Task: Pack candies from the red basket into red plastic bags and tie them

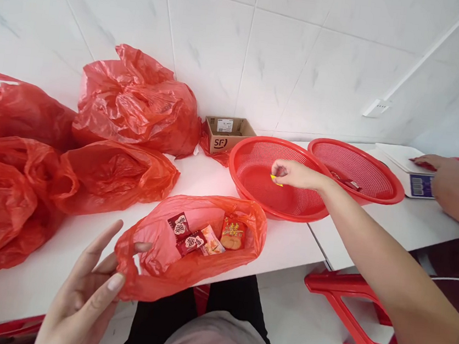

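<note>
My left hand pinches the near rim of an open red plastic bag at the table's front edge, thumb pressed on the plastic. Inside the bag lie several small snack packets, red and orange. My right hand reaches out over a red mesh basket and pinches a small yellow item between its fingertips.
Several stuffed red bags crowd the left of the white table. A small cardboard box stands by the wall. A second red basket and a scale sit right, under another person's hand. A red stool stands below.
</note>
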`<state>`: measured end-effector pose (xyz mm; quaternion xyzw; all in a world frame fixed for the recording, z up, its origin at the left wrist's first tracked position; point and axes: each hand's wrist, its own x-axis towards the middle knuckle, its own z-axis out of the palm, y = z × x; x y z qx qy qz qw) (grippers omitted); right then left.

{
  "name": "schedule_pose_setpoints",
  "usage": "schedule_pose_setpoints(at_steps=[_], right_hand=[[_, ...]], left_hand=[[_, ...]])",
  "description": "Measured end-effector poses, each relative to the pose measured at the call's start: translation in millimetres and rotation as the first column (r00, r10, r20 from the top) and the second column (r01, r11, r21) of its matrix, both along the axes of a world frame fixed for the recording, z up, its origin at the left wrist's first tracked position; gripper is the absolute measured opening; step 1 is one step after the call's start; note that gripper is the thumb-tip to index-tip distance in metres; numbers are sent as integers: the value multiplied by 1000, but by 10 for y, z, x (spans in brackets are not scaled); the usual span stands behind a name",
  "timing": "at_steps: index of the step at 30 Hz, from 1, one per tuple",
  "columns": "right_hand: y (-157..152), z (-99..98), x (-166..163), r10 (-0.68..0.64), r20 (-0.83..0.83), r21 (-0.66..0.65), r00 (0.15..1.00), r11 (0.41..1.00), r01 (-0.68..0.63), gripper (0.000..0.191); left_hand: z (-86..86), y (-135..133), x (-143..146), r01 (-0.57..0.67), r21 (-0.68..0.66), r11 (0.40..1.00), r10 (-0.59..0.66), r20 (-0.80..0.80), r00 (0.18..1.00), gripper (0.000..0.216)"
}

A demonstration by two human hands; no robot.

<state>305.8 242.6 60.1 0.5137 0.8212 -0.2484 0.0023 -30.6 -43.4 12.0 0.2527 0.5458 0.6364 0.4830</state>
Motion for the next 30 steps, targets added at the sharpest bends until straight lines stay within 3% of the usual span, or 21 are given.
schedule_pose_setpoints(at_steps=[2, 4, 6, 8, 10, 13, 15, 18, 21, 23, 27, 30], right_hand=[[-342, 174, -276, 159, -331, 94, 930, 986, -136, 17], [-714, 280, -585, 342, -459, 204, 820, 939, -278, 13], [-1016, 299, -850, 514, -383, 284, 768, 856, -431, 4], [-1187, 248, -1007, 608, -239, 365, 757, 779, -510, 7], [-1241, 164, -1033, 611, -75, 467, 788, 720, -514, 7], [-1232, 43, -895, 490, 162, 562, 857, 668, -488, 20], [-1240, -11, -759, 366, 282, 551, 887, 695, -462, 35], [-1275, -30, -587, 168, 362, 488, 917, 804, -340, 47], [-1270, 33, -500, 96, 262, 401, 960, 894, -198, 47], [-1240, 90, -488, 104, 124, 354, 987, 924, -142, 39], [-1206, 173, -520, 112, 30, 348, 993, 931, -115, 17], [-1231, 268, -514, 133, -171, 336, 976, 939, -69, 10]], left_hand=[[12, 14, 12, -9, 28, 1000, 10, -29, 1000, 85], [26, 29, 40, -17, 41, 999, 20, -60, 998, 84], [39, 28, 67, -8, 33, 999, 11, -87, 996, 85], [46, 1, 75, 6, 15, 1000, -5, -115, 993, 86], [48, -45, 57, 16, -20, 1000, -19, -142, 990, 86], [34, -118, -11, 31, -91, 995, -44, -144, 989, 89], [1, -161, -79, 37, -141, 989, -52, -109, 993, 92], [-93, -238, -195, 29, -181, 983, -28, 11, 1000, 86], [-172, -321, -223, 63, -191, 980, -22, 208, 978, 57], [-167, -350, -123, 93, -210, 973, -36, 260, 965, 42], [-57, -304, 188, 53, -121, 991, -52, 5, 999, 43], [30, -226, 90, 14, -26, 1000, -19, -202, 979, 32]])
